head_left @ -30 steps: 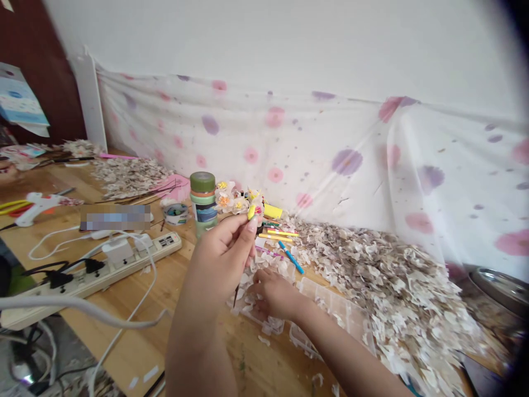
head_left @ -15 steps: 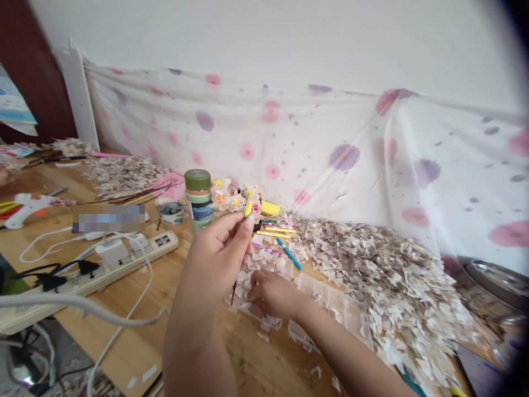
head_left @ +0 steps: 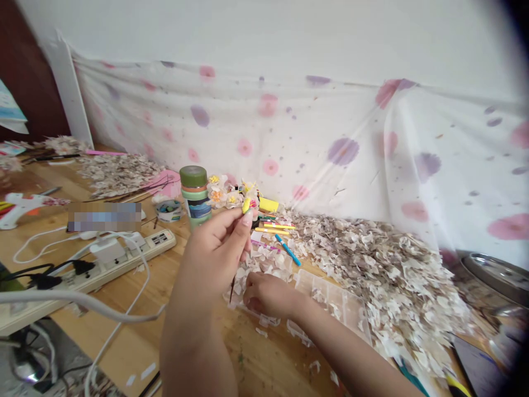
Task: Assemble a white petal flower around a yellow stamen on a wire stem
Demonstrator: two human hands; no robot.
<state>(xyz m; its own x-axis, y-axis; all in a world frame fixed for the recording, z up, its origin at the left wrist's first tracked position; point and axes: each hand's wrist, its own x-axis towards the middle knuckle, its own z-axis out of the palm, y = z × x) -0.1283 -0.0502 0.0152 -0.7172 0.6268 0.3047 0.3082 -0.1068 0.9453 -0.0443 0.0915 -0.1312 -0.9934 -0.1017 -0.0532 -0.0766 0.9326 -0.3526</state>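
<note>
"Where's the slim brown stick with the yellow tip?"
"Near-upright, pinched in the left hand, thumb against finger."
"And the white papery flakes?"
"Just right of it, nearer the right hand, its fingers curled among them; whether it holds any, I can't tell."

The left hand pinches a yellow piece; the right hand touches pale flakes.

bare left forearm upright from near side | left hand raised, thumb and foremost of the fingers pinched together | bare right forearm slanting in from near right | right hand lower, fingers curled downward, tips hidden
</note>
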